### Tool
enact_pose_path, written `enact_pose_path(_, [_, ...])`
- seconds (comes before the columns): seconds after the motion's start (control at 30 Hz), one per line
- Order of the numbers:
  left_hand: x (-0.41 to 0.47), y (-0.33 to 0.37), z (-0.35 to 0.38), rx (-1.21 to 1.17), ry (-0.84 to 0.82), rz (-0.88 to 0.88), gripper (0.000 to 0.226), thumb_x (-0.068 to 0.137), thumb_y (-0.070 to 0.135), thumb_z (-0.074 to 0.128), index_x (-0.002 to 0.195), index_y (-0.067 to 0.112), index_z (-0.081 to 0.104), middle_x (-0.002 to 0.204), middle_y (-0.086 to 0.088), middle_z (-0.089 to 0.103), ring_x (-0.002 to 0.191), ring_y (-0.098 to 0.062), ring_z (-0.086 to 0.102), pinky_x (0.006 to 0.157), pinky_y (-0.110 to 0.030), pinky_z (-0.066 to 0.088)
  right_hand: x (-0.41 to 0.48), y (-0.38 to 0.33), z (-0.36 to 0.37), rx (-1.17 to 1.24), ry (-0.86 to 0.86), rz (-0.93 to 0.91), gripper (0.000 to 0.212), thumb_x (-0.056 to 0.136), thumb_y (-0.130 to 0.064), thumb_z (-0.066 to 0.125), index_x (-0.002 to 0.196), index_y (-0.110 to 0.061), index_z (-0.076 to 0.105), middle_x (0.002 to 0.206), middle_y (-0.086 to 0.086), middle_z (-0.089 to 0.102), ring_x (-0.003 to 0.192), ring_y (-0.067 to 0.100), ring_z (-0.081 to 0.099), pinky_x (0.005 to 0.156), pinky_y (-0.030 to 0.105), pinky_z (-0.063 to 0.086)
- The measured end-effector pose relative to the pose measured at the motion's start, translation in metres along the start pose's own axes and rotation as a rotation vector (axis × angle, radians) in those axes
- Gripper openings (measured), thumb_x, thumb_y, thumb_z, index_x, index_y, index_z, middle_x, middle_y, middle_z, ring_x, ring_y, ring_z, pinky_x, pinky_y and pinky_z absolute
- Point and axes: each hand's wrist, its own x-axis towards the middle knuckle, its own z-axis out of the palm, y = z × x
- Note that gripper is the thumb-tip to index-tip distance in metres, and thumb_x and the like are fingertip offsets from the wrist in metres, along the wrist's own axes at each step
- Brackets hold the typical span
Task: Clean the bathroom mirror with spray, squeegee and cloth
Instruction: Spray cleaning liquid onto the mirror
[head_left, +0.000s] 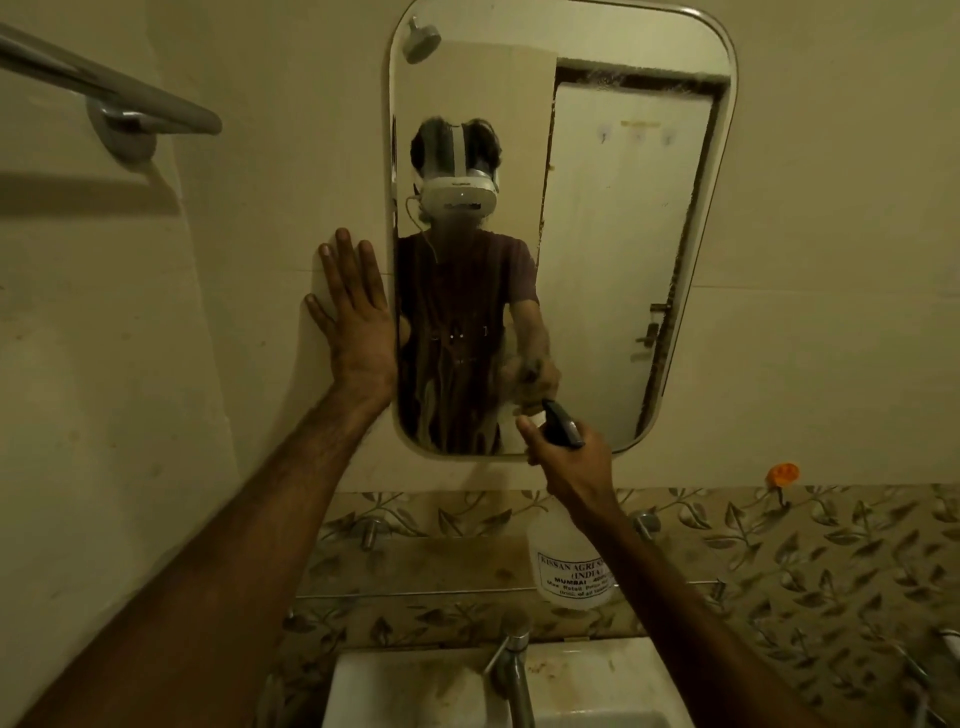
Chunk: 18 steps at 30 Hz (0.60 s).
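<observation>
A tall mirror (613, 218) with rounded corners hangs on the wall, its lower part streaked with running liquid. My left hand (356, 317) lies flat on the wall beside the mirror's left edge, fingers straight and spread. My right hand (563, 457) grips the black trigger head of a clear spray bottle (563, 561), whose nozzle points at the mirror's lower edge. The bottle's labelled body hangs below my wrist. No squeegee or cloth is in view.
A white sink (415, 691) with a chrome tap (511, 660) sits below. A glass shelf (415, 592) on metal pegs runs under the mirror. A towel bar (109, 88) juts from the wall at upper left. An orange hook (783, 475) is at right.
</observation>
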Motion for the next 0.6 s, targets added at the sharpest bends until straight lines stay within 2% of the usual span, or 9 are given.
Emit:
enact_pose_path(0.07, [0.000,-0.002,0.000,-0.011,-0.003,-0.011,0.078,0.086,0.025,0.009,0.155,0.000,-0.016,0.166,-0.023,-0.007,0.154,-0.042,0.002,0.114,-0.063,0.033,0.003,0.002,-0.014,0.029,0.075,0.042,0.029,0.088,-0.040,0.071,0.088,-0.012,0.066,0.079,0.021,0.069,0.063,0.028,0.063,0.059,0.037,0.054])
enact_pose_path(0.2, [-0.003,-0.002,0.000,-0.105,0.017,-0.005,0.075,0.085,0.020,-0.028,0.155,-0.001,-0.014,0.165,-0.025,-0.007,0.153,-0.044,0.000,0.112,-0.068,0.031,0.013,0.003,-0.053,0.054,0.274,0.089,0.029,0.086,-0.042,0.073,0.080,-0.014,0.067,0.070,0.014,0.065,0.057,0.024,0.060,0.053,0.032,0.053])
enact_pose_path(0.23, [-0.005,-0.002,-0.002,-0.120,0.017,-0.001,0.072,0.087,0.019,-0.027,0.156,-0.001,-0.013,0.165,-0.025,-0.008,0.153,-0.044,-0.001,0.112,-0.069,0.030,0.015,0.002,-0.063,0.063,0.287,0.081,0.027,0.086,-0.042,0.073,0.080,-0.017,0.066,0.072,0.012,0.067,0.057,0.021,0.062,0.050,0.028,0.050])
enact_pose_path(0.27, [-0.006,-0.003,-0.005,-0.090,0.004,0.019,0.062,0.096,0.016,-0.009,0.156,0.000,-0.013,0.165,-0.025,-0.011,0.153,-0.044,-0.004,0.112,-0.069,0.029,0.016,-0.001,-0.073,0.065,0.286,0.070,0.024,0.086,-0.043,0.074,0.080,-0.020,0.065,0.073,0.010,0.070,0.058,0.019,0.064,0.048,0.026,0.048])
enact_pose_path(0.3, [-0.006,-0.005,-0.005,-0.064,-0.001,0.030,0.067,0.102,0.014,0.022,0.156,0.000,-0.015,0.164,-0.025,-0.014,0.153,-0.045,-0.006,0.113,-0.069,0.028,0.017,-0.004,-0.080,0.055,0.281,0.062,0.023,0.085,-0.043,0.074,0.081,-0.021,0.066,0.074,0.009,0.070,0.059,0.018,0.065,0.048,0.025,0.047])
enact_pose_path(0.37, [-0.006,-0.006,-0.008,0.004,-0.070,0.032,0.114,0.087,0.021,0.071,0.155,-0.001,-0.018,0.163,-0.026,-0.019,0.152,-0.045,-0.008,0.116,-0.066,0.025,0.020,-0.006,-0.092,0.021,0.286,0.067,0.029,0.086,-0.043,0.074,0.087,-0.015,0.069,0.071,0.010,0.069,0.057,0.020,0.063,0.050,0.025,0.048])
enact_pose_path(0.43, [-0.011,-0.006,-0.012,0.062,-0.110,0.026,0.133,0.077,0.029,0.082,0.153,-0.002,-0.021,0.162,-0.027,-0.021,0.152,-0.046,-0.008,0.118,-0.062,0.027,0.020,-0.007,-0.101,0.004,0.322,0.109,0.037,0.085,-0.044,0.074,0.085,-0.007,0.068,0.069,0.012,0.065,0.055,0.023,0.059,0.052,0.028,0.049])
enact_pose_path(0.5, [-0.014,-0.009,-0.011,0.115,-0.095,0.038,0.138,0.074,0.033,0.084,0.152,-0.004,-0.024,0.160,-0.029,-0.025,0.152,-0.046,-0.008,0.118,-0.060,0.029,0.020,-0.008,-0.107,0.030,0.296,0.085,0.039,0.085,-0.040,0.075,0.086,-0.002,0.069,0.067,0.013,0.066,0.049,0.019,0.058,0.046,0.024,0.047])
enact_pose_path(0.6, [0.000,-0.011,-0.021,0.149,-0.085,0.077,0.147,0.070,0.048,0.083,0.149,-0.004,-0.029,0.158,-0.027,-0.033,0.153,-0.041,-0.015,0.122,-0.059,0.016,0.024,-0.027,-0.099,0.011,0.171,-0.033,0.028,0.083,-0.037,0.077,0.090,-0.010,0.072,0.074,0.007,0.072,0.057,0.011,0.064,0.048,0.014,0.046])
